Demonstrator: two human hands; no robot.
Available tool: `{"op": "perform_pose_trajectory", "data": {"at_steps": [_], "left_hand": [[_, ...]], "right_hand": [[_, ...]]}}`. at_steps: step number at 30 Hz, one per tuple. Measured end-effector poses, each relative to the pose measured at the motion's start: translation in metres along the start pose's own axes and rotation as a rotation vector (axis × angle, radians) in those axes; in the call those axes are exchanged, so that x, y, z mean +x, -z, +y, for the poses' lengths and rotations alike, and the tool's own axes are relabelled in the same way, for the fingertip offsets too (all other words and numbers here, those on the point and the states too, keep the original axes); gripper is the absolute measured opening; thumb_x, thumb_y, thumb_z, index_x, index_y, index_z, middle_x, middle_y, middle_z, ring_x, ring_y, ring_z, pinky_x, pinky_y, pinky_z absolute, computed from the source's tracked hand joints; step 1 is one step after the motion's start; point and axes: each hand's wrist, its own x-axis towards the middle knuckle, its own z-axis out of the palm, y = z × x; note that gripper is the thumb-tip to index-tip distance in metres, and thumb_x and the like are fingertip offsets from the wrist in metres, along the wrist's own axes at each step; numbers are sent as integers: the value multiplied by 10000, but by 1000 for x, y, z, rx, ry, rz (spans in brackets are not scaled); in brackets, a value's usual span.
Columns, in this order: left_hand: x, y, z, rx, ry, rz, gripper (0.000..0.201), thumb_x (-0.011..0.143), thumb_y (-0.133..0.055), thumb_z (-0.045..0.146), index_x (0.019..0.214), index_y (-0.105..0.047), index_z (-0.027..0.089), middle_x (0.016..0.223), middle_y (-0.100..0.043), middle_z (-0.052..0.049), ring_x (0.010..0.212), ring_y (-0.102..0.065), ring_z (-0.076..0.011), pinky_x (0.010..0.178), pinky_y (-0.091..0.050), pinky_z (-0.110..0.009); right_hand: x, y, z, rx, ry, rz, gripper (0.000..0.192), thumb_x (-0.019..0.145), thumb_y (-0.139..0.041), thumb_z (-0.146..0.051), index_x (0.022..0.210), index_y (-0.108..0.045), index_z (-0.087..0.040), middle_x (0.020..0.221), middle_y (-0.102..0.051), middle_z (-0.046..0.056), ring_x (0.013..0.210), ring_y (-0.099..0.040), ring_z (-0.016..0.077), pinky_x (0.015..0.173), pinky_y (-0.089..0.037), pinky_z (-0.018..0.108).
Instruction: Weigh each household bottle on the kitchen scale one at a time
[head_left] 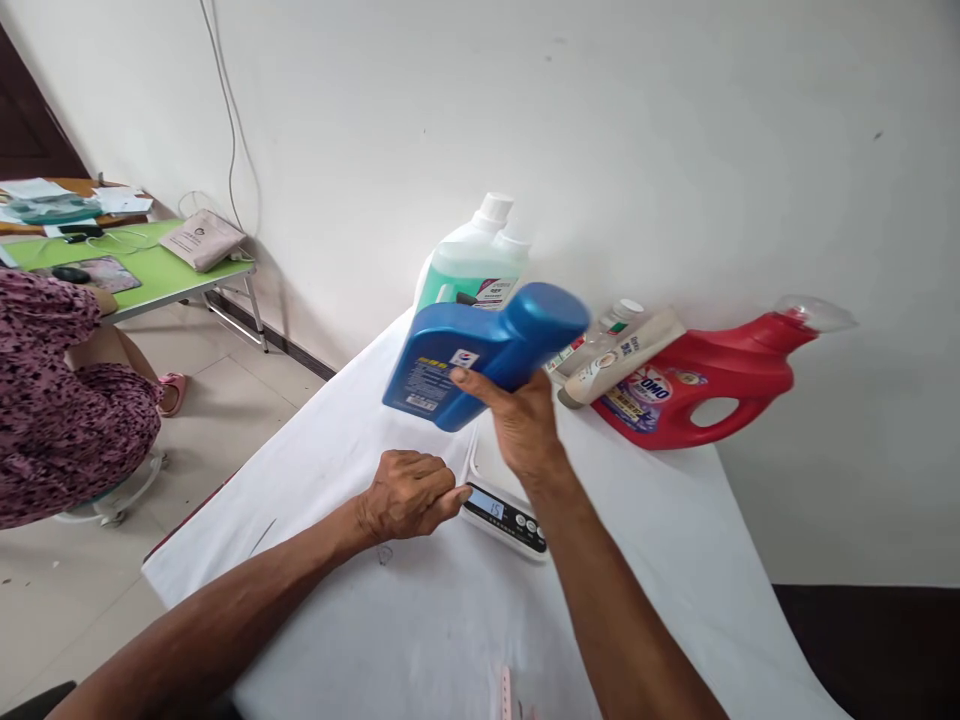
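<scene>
My right hand [525, 425] grips a blue plastic bottle [431, 355] with a printed label and holds it tilted above a small white digital scale [510, 538]. The bottle's wide top points to the upper right. On the scale's lit display the digits look like 15. My left hand [412, 495] is closed at the scale's left corner, its thumb against or very near the display edge. Its palm is hidden, so I cannot see whether anything is inside. Part of the scale's platform is behind my right hand and forearm.
Behind the blue bottle stands a bottle of green liquid [469, 265]. A clear bottle [611, 325], a cream tube [626, 357] and a red detergent jug [712, 385] lean near the wall. At left, a seated person [67, 400] is beside a green table [150, 262].
</scene>
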Motion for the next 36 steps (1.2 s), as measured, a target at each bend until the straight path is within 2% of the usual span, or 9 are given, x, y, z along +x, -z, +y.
{"op": "perform_pose_trajectory", "data": {"at_steps": [3,5,9,13,19,29,36], "left_hand": [[-3,-7,-4,-45,37,0,442,1034,-394,385,634,-270,244,571,-354,15,526,-269,-152,577,-249,-340],[-3,-11,-10,-76,85,19,450,1051,-385,391,645,-262,240,576,-338,23,532,-265,-142,580,-236,-336],[0,-18,-23,-115,208,61,488,1056,-363,454,640,-237,231,569,-300,35,536,-244,-119,581,-231,-323],[5,-19,-31,-128,351,64,535,1055,-359,513,612,-307,216,564,-327,31,548,-287,-108,588,-250,-310],[8,-17,-33,-151,435,87,561,1057,-372,524,599,-387,202,562,-379,26,545,-339,-105,598,-277,-305],[12,-15,-30,-159,437,66,563,1059,-375,529,602,-398,202,553,-367,31,539,-326,-105,602,-281,-309],[12,-14,-32,-157,454,55,558,1048,-389,535,602,-413,200,559,-385,29,544,-335,-105,597,-281,-305]], "right_hand": [[-4,32,-24,-82,81,50,540,675,-944,-432,1144,-748,-251,1066,-808,35,1032,-753,297,1023,-599,522],[-10,54,-30,-122,96,103,570,660,-953,-403,1171,-751,-253,1073,-804,34,1074,-746,307,1046,-590,535],[-26,94,-20,-119,71,186,597,648,-977,-363,1189,-754,-247,1100,-796,34,1161,-728,319,1085,-572,539],[-37,119,-1,-112,4,251,584,626,-1007,-376,1143,-770,-242,1092,-809,49,1092,-754,322,1038,-601,535],[-39,131,12,-96,-19,283,579,603,-1019,-374,1110,-774,-238,1118,-813,45,1073,-762,309,1032,-607,532],[-42,140,22,-149,0,312,571,638,-1010,-375,1137,-770,-237,1059,-806,31,1027,-766,287,1003,-611,510],[-42,144,21,-194,1,292,531,688,-971,-419,1139,-749,-248,1105,-781,33,1116,-730,292,1039,-569,504]]}}
